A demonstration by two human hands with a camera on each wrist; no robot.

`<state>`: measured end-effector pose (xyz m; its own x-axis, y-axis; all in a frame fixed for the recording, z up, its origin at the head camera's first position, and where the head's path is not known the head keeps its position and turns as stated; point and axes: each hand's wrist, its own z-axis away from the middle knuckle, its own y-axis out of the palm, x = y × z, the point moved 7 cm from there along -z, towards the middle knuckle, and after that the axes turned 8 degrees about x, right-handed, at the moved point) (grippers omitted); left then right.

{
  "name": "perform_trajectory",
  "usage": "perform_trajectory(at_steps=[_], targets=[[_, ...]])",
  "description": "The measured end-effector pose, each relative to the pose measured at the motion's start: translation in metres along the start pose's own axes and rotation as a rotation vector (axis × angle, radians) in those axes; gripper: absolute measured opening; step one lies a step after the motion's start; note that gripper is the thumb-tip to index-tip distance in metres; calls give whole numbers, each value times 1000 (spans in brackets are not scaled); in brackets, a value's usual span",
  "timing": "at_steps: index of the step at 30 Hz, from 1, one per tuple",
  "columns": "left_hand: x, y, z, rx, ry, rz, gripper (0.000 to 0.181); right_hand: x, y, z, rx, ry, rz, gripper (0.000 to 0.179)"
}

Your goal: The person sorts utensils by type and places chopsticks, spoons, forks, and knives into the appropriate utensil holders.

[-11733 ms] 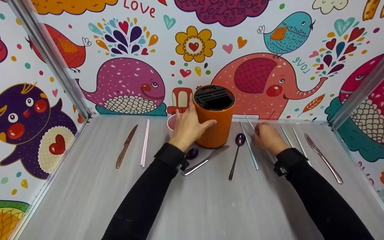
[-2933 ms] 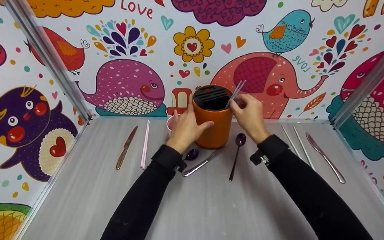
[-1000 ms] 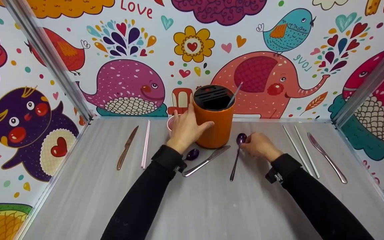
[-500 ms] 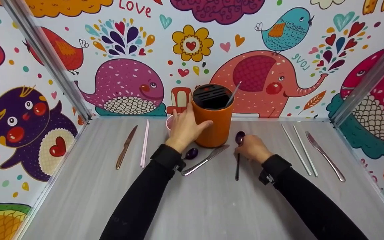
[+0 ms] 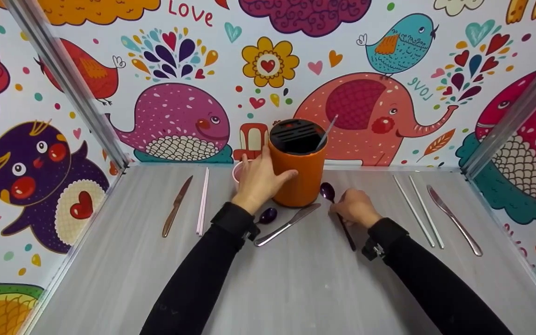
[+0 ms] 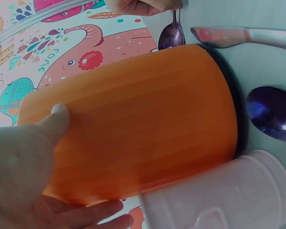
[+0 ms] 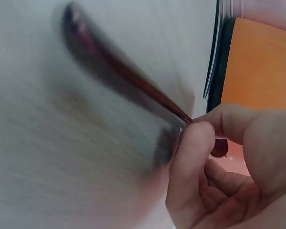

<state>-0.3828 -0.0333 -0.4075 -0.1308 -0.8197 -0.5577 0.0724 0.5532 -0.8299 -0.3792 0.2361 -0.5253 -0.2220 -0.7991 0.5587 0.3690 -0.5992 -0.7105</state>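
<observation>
My left hand (image 5: pixel 259 182) rests against the left side of the orange utensil holder (image 5: pixel 301 179), thumb across its front and fingers fairly straight behind. A thin silvery stick (image 5: pixel 330 129) leans out of the holder's black slotted top (image 5: pixel 298 135). My right hand (image 5: pixel 357 207) pinches the handle of a dark purple spoon (image 5: pixel 327 191) between thumb and forefinger, right of the holder. In the right wrist view the same spoon (image 7: pixel 138 82) slants away from the fingertips, somewhat blurred. A pink cup (image 6: pixel 219 195) stands next to the holder, mostly hidden by the left hand in the head view.
In front of the holder lie another purple spoon (image 5: pixel 268 215) and a silver knife (image 5: pixel 286 226). Leftward are pink chopsticks (image 5: pixel 203 202) and a copper-coloured knife (image 5: pixel 177 207). Pale chopsticks (image 5: pixel 419 211) and a silver knife (image 5: pixel 454 221) lie at the right. A patterned wall (image 5: pixel 175 46) closes the back.
Earlier, my right hand brought thin sticks to the holder's top. It then moved down to the purple spoon and took hold; the spoon has turned, its handle end swinging right. The left hand stays put.
</observation>
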Motion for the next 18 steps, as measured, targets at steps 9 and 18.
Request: perform_trajectory(at_steps=[9, 18], targets=[[0, 1, 0, 9, -8, -2, 113, 1, -12, 1, -66, -116, -87, 22], [0, 0, 0, 12, 0, 12, 112, 22, -44, 15, -296, -326, -65, 23]])
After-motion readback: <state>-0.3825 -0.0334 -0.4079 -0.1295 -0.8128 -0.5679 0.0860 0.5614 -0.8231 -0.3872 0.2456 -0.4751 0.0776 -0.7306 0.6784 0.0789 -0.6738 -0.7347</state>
